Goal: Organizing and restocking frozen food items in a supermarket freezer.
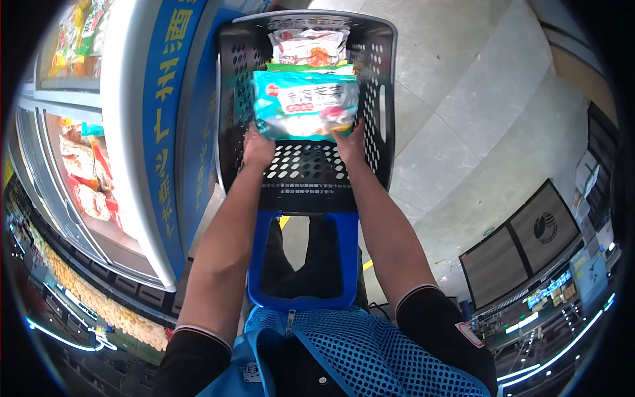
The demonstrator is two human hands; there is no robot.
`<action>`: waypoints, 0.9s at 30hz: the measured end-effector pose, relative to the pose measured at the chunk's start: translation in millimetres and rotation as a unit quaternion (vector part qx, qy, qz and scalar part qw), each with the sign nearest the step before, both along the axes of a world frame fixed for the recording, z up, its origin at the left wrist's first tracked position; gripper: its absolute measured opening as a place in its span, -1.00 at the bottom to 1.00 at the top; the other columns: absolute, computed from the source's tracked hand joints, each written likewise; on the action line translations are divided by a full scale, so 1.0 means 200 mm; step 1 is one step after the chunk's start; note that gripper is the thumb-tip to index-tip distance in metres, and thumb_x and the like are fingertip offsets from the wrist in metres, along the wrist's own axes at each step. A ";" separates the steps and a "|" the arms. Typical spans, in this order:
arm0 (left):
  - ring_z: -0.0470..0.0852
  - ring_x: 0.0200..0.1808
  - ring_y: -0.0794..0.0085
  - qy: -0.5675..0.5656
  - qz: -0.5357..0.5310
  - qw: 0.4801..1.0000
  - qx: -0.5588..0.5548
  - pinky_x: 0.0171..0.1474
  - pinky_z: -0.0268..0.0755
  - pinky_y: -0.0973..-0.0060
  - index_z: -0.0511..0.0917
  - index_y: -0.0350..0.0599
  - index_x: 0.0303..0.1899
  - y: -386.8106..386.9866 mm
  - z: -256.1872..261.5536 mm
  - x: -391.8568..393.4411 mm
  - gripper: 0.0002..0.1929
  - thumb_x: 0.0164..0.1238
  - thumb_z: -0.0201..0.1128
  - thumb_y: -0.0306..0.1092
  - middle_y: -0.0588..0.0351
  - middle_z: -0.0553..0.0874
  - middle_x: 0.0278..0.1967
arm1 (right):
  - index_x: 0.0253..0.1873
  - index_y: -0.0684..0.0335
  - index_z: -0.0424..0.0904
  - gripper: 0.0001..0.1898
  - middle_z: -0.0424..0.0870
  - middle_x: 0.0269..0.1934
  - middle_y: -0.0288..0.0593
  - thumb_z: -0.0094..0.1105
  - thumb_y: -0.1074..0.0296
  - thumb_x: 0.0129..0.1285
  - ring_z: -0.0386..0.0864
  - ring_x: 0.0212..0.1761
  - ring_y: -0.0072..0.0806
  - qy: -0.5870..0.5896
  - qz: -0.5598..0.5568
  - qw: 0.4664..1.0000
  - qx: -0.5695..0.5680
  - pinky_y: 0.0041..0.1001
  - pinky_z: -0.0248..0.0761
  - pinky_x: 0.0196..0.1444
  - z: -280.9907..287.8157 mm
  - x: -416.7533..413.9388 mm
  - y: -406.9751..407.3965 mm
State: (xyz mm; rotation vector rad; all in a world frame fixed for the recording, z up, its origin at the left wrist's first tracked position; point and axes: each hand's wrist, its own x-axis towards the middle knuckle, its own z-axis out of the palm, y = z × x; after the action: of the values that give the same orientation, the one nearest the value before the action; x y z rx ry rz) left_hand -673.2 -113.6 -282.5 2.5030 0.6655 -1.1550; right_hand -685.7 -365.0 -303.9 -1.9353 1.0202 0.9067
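Note:
Both of my hands are inside a black perforated plastic shopping basket [390,149]. My left hand [259,146] grips the lower left corner of a teal and white plastic food bag [305,104], and my right hand [350,145] grips its lower right corner. Behind this bag, the top edge of a green bag [278,67] shows, and beyond it lies a white bag with a food picture [308,47]. The lower parts of those two bags are hidden. The basket's blue handle [349,263] extends toward my body.
A chest freezer [121,149] with a white rim and blue side stands close on the left, holding bagged frozen food [82,173]. Grey tiled floor [446,99] lies to the right. Farther off at the lower right is a large dark-framed panel [521,243]. My legs are beneath the handle.

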 end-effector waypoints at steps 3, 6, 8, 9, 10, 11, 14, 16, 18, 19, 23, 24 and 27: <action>0.22 0.63 -0.03 0.048 0.023 0.993 -0.109 0.64 0.12 0.19 0.06 -0.41 0.59 -0.17 0.09 -0.02 -0.14 0.49 0.26 -0.08 -0.29 0.31 0.56 | 0.60 0.31 0.13 -0.12 0.56 0.35 0.23 0.46 0.25 0.29 0.57 0.38 -0.05 -0.185 0.109 0.969 -0.124 -0.24 0.43 0.41 -0.24 -0.25 -0.08; 0.58 0.38 -0.01 0.054 -0.032 0.992 -0.108 0.42 0.46 0.10 0.42 0.09 0.49 -0.26 0.34 -0.10 -0.38 0.48 0.24 0.00 -0.17 0.55 0.41 | 0.54 0.30 0.26 -0.29 0.59 0.32 0.21 0.32 0.17 0.40 0.62 0.29 0.08 -0.082 0.015 0.994 0.065 -0.17 0.43 0.39 -0.20 -0.34 -0.19; 0.72 0.20 0.04 -0.011 0.021 0.979 -0.203 0.27 0.55 0.16 0.55 -0.08 0.34 -0.18 0.51 -0.15 -0.49 0.50 0.26 -0.05 -0.15 0.71 0.19 | 0.36 0.36 0.49 -0.51 0.73 0.18 0.07 0.31 0.34 0.40 0.70 0.17 -0.17 -0.167 0.108 0.973 0.119 -0.25 0.50 0.26 -0.01 -0.29 -0.16; 0.76 0.13 0.05 0.025 0.055 0.962 -0.266 0.24 0.56 0.21 0.59 -0.14 0.28 -0.17 0.68 -0.10 -0.53 0.52 0.27 -0.06 -0.12 0.78 0.08 | 0.26 0.37 0.58 -0.62 0.79 0.08 0.00 0.30 0.43 0.40 0.72 0.12 -0.31 -0.131 0.075 0.983 0.106 -0.29 0.53 0.17 0.13 -0.29 -0.15; 0.76 0.13 0.05 0.007 0.071 0.964 -0.257 0.24 0.56 0.21 0.59 -0.14 0.28 -0.12 0.77 -0.14 -0.53 0.52 0.27 -0.06 -0.12 0.78 0.08 | 0.26 0.37 0.58 -0.62 0.79 0.08 0.00 0.30 0.43 0.40 0.72 0.12 -0.31 -0.142 0.094 0.978 0.118 -0.29 0.53 0.17 0.18 -0.28 -0.14; 0.78 0.06 0.12 -0.036 0.115 0.945 -0.305 0.19 0.58 0.26 0.60 -0.17 0.27 -0.08 0.86 -0.19 -0.57 0.53 0.27 -0.13 -0.09 0.80 0.01 | 0.26 0.38 0.59 -0.61 0.80 0.05 -0.05 0.31 0.42 0.39 0.72 0.07 -0.36 -0.117 0.176 0.969 0.127 -0.35 0.54 0.13 0.20 -0.28 -0.16; 0.80 -0.04 0.27 -0.145 0.173 0.913 -0.341 0.12 0.61 0.34 0.61 -0.22 0.25 0.07 1.13 -0.30 -0.63 0.55 0.25 -0.25 -0.04 0.82 -0.08 | 0.28 0.38 0.61 -0.59 0.79 0.04 -0.10 0.35 0.38 0.39 0.72 0.06 -0.42 -0.066 0.251 0.952 0.161 -0.43 0.55 0.14 0.29 -0.21 -0.14; 0.79 -0.07 0.35 -0.175 0.242 0.894 -0.334 0.09 0.62 0.37 0.61 -0.26 0.26 0.24 1.32 -0.35 -0.64 0.56 0.24 -0.32 -0.02 0.82 -0.10 | 0.25 0.37 0.64 -0.64 0.79 0.00 -0.12 0.34 0.38 0.44 0.73 0.04 -0.47 -0.060 0.174 0.957 0.225 -0.52 0.56 0.17 0.39 -0.14 -0.06; 0.78 -0.10 0.41 -0.205 0.332 0.859 -0.332 0.05 0.64 0.40 0.61 -0.30 0.22 0.42 1.43 -0.45 -0.68 0.57 0.20 -0.38 0.00 0.81 -0.11 | 0.23 0.37 0.64 -0.67 0.79 -0.03 -0.15 0.33 0.37 0.47 0.72 -0.03 -0.51 -0.106 0.209 0.948 0.216 -0.53 0.57 0.11 0.53 -0.01 0.05; 0.77 -0.14 0.46 -0.218 0.323 0.873 -0.293 0.02 0.64 0.45 0.62 -0.30 0.16 0.51 1.51 -0.47 -0.74 0.59 0.16 -0.42 0.04 0.80 -0.11 | 0.20 0.38 0.65 -0.70 0.79 -0.06 -0.18 0.33 0.37 0.49 0.71 -0.09 -0.56 -0.144 0.228 0.941 0.202 -0.54 0.58 0.05 0.62 0.06 0.10; 0.69 -0.19 0.54 -0.348 0.432 0.792 -0.255 -0.03 0.59 0.52 0.64 -0.29 0.13 0.91 1.53 -0.73 -0.77 0.61 0.13 -0.46 0.11 0.78 -0.20 | 0.19 0.40 0.65 -0.74 0.79 -0.12 -0.17 0.26 0.38 0.54 0.70 -0.15 -0.56 -0.245 0.248 0.910 0.227 -0.51 0.57 -0.04 0.97 0.32 0.46; 0.68 -0.18 0.53 -0.332 0.437 0.807 -0.218 -0.02 0.57 0.53 0.62 -0.29 0.17 1.02 1.57 -0.75 -0.75 0.62 0.14 -0.45 0.12 0.77 -0.19 | 0.19 0.40 0.65 -0.74 0.79 -0.12 -0.17 0.26 0.38 0.54 0.70 -0.15 -0.56 -0.247 0.253 0.909 0.220 -0.51 0.57 -0.04 1.03 0.34 0.53; 0.68 -0.20 0.51 -0.402 0.450 0.789 -0.115 -0.05 0.55 0.52 0.66 -0.30 0.14 1.35 1.53 -0.90 -0.74 0.60 0.20 -0.39 0.12 0.76 -0.22 | 0.18 0.43 0.63 -0.75 0.80 -0.10 -0.13 0.22 0.42 0.55 0.72 -0.14 -0.55 -0.297 0.256 0.889 0.238 -0.52 0.58 -0.03 1.21 0.35 0.78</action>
State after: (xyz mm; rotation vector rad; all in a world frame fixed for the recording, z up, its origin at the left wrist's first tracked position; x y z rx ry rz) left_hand -852.3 156.6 24.4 1.7658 1.1335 0.1816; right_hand -615.0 -209.1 -62.1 -1.8757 -0.0853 0.6704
